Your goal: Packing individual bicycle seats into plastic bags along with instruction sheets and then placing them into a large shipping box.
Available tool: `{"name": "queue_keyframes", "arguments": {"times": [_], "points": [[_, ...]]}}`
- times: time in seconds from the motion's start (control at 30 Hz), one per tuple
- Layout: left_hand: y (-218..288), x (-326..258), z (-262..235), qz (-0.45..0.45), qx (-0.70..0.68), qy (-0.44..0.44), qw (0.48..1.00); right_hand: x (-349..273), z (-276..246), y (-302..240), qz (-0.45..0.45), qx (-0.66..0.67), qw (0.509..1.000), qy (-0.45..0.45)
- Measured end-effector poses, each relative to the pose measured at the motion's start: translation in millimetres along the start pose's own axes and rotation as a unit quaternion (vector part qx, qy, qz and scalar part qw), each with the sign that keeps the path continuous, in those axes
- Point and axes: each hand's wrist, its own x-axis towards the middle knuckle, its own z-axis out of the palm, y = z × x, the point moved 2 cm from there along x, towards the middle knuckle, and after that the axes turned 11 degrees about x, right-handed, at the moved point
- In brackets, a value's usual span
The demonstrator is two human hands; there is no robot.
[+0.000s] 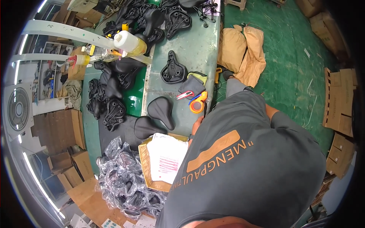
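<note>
My left hand (197, 124) is at the near edge of the green worktable (182, 49), partly behind my grey shirt, with a dark band at the wrist. Its fingers are too hidden to tell what they do. Nearest to it lies an orange ring-shaped tool (196, 106) with a blue piece beside it. Beyond are a red cutter knife (185, 95) and a grey cloth (191, 85) with a yellow-green edge. Two black bicycle saddles (161, 110) rest top up to the left, and another saddle (173, 69) shows its ribbed underside. Only a bit of my right arm (270, 111) shows; its hand is hidden.
A carton (146, 167) holding white printed sheets stands beside plastic-wrapped saddles (125, 182). More black saddles (114, 85) pile across the table. A white bottle (130, 43) stands near a white frame bar (68, 33). Brown sacks (232, 45) lie on the green floor; cartons (340, 102) stack at right.
</note>
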Motion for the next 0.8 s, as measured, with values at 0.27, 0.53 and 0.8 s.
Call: {"name": "queue_keyframes", "arguments": {"times": [0.27, 0.53, 0.8], "points": [[15.3, 27.8, -0.3, -0.009, -0.035, 0.044, 0.998, 25.1, -16.0, -41.7, -0.016, 0.006, 0.999, -0.027], [27.5, 88.0, -11.5, -0.041, 0.035, 0.050, 0.997, 103.8, -99.0, -180.7, -0.087, 0.052, 0.994, -0.049], [67.4, 160.3, -18.7, -0.039, -0.020, 0.183, 0.982, 108.8, -118.1, -518.4, -0.317, 0.137, 0.938, -0.036]]}}
